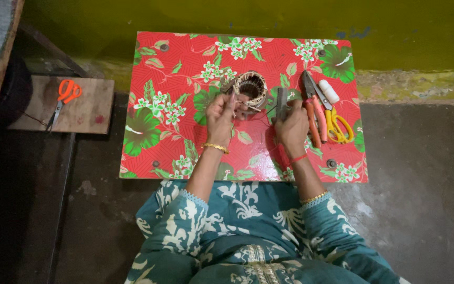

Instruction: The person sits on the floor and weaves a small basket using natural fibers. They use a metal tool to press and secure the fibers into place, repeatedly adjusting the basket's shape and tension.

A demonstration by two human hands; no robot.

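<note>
My left hand pinches a thin strand that runs to a small woven ring-shaped basket lying on the red flowered table. My right hand holds a flat grey metal strip upright beside the basket. A thin dark thread stretches between my two hands. A gold bangle sits on my left wrist, a red thread on my right.
To the right of my right hand lie red-handled pliers, yellow-handled scissors and a white roll. Orange-handled scissors rest on a wooden board at the left. A yellow-green wall stands behind the table.
</note>
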